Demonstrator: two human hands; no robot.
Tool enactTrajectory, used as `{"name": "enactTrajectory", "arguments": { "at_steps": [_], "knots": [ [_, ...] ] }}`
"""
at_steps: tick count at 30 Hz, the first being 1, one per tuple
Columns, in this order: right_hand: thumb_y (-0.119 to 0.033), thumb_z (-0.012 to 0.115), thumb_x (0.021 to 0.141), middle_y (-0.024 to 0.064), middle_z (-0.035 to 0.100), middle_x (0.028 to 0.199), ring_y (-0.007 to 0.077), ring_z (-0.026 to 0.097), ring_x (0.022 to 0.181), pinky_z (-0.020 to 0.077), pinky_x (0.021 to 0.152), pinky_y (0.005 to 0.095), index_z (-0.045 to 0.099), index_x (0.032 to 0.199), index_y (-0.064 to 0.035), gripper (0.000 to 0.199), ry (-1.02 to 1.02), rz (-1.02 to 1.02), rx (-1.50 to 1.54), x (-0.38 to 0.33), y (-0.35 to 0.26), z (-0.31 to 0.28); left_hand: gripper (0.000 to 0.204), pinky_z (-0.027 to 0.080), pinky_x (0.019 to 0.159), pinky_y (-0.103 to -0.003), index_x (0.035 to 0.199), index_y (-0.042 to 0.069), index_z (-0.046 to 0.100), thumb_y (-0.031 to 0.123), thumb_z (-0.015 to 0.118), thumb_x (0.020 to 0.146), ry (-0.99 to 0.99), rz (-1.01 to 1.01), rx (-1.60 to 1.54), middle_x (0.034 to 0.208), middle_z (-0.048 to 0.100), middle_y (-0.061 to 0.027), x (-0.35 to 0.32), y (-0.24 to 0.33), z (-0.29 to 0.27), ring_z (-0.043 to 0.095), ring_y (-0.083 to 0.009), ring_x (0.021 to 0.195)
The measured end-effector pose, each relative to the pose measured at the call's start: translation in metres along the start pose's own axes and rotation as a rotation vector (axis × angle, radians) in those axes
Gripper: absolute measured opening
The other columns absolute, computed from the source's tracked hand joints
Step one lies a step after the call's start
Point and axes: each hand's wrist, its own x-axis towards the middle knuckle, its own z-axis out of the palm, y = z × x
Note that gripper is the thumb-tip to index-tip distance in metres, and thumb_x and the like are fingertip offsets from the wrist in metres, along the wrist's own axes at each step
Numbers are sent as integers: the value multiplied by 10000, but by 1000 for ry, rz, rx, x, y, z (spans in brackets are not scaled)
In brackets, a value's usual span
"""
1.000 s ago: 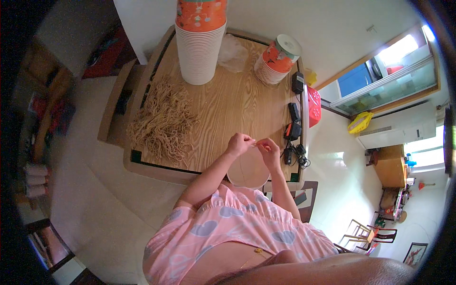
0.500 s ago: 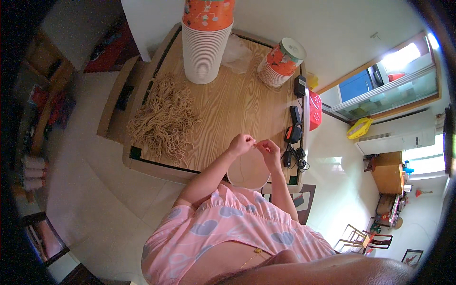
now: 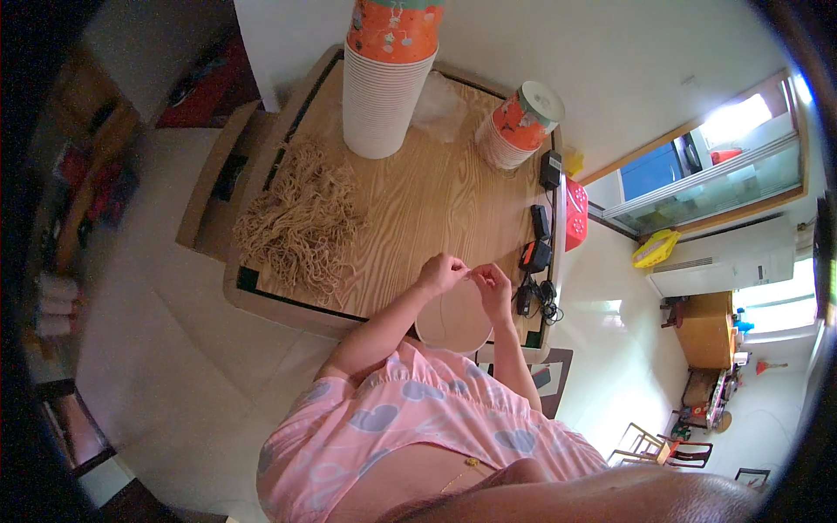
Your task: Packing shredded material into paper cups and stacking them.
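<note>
A pale paper bucket (image 3: pixel 466 324) sits at the table's near edge against my clothing, its wide mouth towards me. Above its far rim, my left hand (image 3: pixel 443 272) and my right hand (image 3: pixel 493 288) meet, fingertips pinched close together. A thin string (image 3: pixel 442 315) runs down from my fingers over the bucket's inside. The small piece between the fingertips is mostly hidden. To the left lies a loose heap of tan strings (image 3: pixel 301 222). Beyond it stands a tall stack of white paper buckets (image 3: pixel 384 100) with an orange printed one on top.
A shorter upturned stack of orange buckets (image 3: pixel 519 126) stands at the far right of the wooden table (image 3: pixel 427 192). Black adapters (image 3: pixel 535 255) and coiled cables (image 3: pixel 547 301) line the right edge. Clear plastic (image 3: pixel 438 106) lies at the back, and a red basket (image 3: pixel 576 213) stands beyond the right edge.
The view has shifted slightly, so the table things sit a little lower. Both hands remain pinched together above the bucket, with only a small shift of the fingers.
</note>
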Motion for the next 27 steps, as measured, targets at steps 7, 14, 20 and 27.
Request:
{"name": "enactTrajectory", "arguments": {
  "at_steps": [7,14,20,27],
  "knots": [
    [-1,570,782,7,573,755,78,519,719,415,651,200,579,814,-12,35,21,-3,70,-1,-15,2,156,459,594,-267,768,58,665,204,634,724,-81,-22,-169,681,643,-66,5,-6,-2,590,-122,597],
    [-30,566,795,-1,576,756,69,516,708,409,655,192,588,830,-27,41,14,-10,58,-2,-12,0,138,458,586,-260,766,56,665,180,652,707,-119,-31,-166,665,640,-54,9,-10,0,582,-104,595],
    [-122,566,818,28,587,782,96,529,734,424,653,225,579,832,-4,119,12,99,94,3,0,-6,146,462,558,-276,762,61,665,192,659,698,42,11,-69,655,636,-68,1,-1,3,581,-127,566],
    [-100,588,793,28,600,724,90,524,692,423,636,227,600,828,-3,103,-17,72,-130,1,-8,-3,167,455,544,-275,752,55,660,213,666,699,27,-19,-129,640,632,-69,0,-7,2,577,-124,555]
  ]
}}
